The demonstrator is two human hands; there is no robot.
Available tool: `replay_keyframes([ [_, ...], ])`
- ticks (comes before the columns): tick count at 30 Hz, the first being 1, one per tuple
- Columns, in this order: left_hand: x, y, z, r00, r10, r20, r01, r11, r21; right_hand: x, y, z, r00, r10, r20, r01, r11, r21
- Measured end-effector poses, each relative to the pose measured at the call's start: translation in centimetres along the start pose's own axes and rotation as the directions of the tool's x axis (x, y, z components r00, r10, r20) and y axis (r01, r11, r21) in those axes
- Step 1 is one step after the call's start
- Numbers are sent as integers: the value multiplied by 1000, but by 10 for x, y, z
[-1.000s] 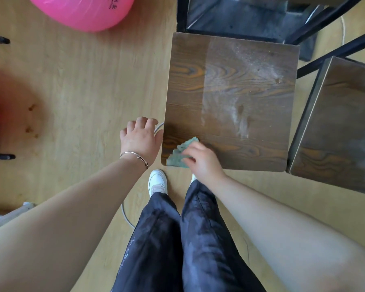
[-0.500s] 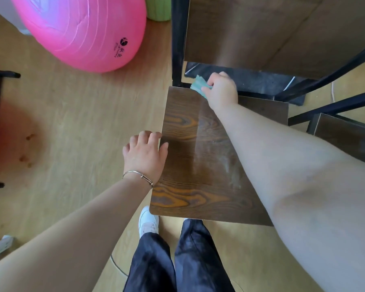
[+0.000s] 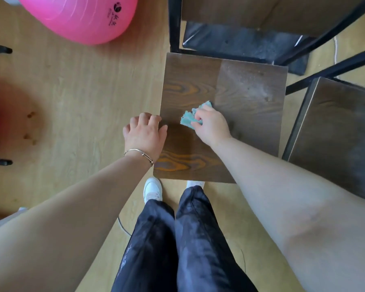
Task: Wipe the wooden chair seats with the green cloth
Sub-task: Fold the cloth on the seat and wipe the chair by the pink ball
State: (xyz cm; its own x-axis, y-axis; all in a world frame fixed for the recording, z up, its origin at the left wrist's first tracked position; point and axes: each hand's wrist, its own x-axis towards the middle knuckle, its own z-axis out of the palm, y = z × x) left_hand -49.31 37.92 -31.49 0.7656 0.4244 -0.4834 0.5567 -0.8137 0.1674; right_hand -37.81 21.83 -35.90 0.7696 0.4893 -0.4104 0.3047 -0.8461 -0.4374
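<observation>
Left of the middle of the wooden chair seat (image 3: 188,85), the green cloth (image 3: 189,119) is pressed against the wood by the right hand (image 3: 214,128). The cloth is bunched and is held under the curled fingers (image 3: 202,113) of that hand. Only its left and far corners stick out beyond the fingertips, toward the left edge of the seat.

The left hand (image 3: 144,135) is laid on the left edge of the seat, with its fingers (image 3: 144,119) bent down over the edge and the thumb on top of the wood, so the chair is apparently steadied.

The wiping of this seat is judged to be in hand and about half done: a pale dusty area (image 3: 253,85) is seen toward the far right corner, while the left side looks darker and cleaner. For the next move, the cloth should be carried toward the right edge and the far corner, with even pressure, so that the dust is gathered.

A second chair seat (image 3: 335,123), just beside the right edge, looks grey with dust and is judged not yet wiped.
</observation>
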Motion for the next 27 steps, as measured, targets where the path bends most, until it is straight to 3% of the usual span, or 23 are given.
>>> replay_keyframes([
  [9,-43,-13,28,993,64,101,-72,995,74,-155,5,83,986,-150,72,140,983,122],
  [12,-51,-12,35,992,76,101,-83,995,61,-170,1,86,989,-125,83,108,976,190],
  [15,-43,-5,35,994,84,68,-88,995,49,-142,2,55,996,-75,43,63,967,246],
  [20,-16,16,25,999,40,28,-41,999,26,-18,14,-36,976,43,-213,13,967,253],
  [25,15,44,13,999,28,-24,-28,1000,-10,118,32,-96,963,136,-234,-108,986,128],
  [27,24,53,8,999,31,-45,-32,999,-21,143,35,-100,974,143,-177,-137,990,46],
])
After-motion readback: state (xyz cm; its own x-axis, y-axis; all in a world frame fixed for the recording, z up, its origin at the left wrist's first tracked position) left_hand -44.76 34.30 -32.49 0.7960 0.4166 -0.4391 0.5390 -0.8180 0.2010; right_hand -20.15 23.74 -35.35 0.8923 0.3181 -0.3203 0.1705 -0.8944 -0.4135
